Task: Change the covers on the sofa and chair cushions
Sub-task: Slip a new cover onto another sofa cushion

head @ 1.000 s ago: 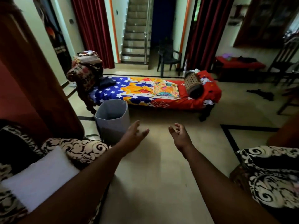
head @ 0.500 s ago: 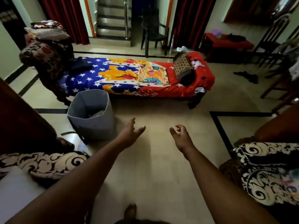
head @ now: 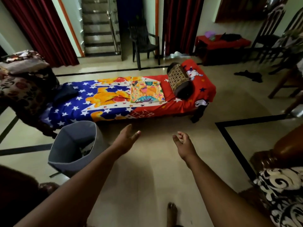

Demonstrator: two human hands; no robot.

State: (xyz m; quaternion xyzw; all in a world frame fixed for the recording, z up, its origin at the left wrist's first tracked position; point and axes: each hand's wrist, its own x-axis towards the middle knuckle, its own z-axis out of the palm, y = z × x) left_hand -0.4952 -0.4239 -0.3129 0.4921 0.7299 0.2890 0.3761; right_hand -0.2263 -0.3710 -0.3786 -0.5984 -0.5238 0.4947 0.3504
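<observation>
Both hands are out in front of me with nothing in them: my left hand (head: 126, 141) has the fingers straight and relaxed, my right hand (head: 184, 145) is palm-in with the fingers loosely curled around air.

Closest thing to the left hand is the grey fabric laundry bin (head: 72, 145), standing on the tile just beside my left forearm. There's some cloth down inside it, but I can't tell what.

The stuff I actually need is off to the sides. The black-and-white swirl-print cushion cover (head: 282, 192) is on the seat at my right, next to the carved brown wooden armrest (head: 282, 153). It looks like soft, floppy cloth over a squashy pad, so light and nothing fragile. I'd guess the best grab is a bunch of fabric at a corner or along the open seam, then peel it off while pinning the pad.

Further out is the daybed with the red-and-blue cartoon sheet (head: 114, 102), well apart from both hands.
</observation>
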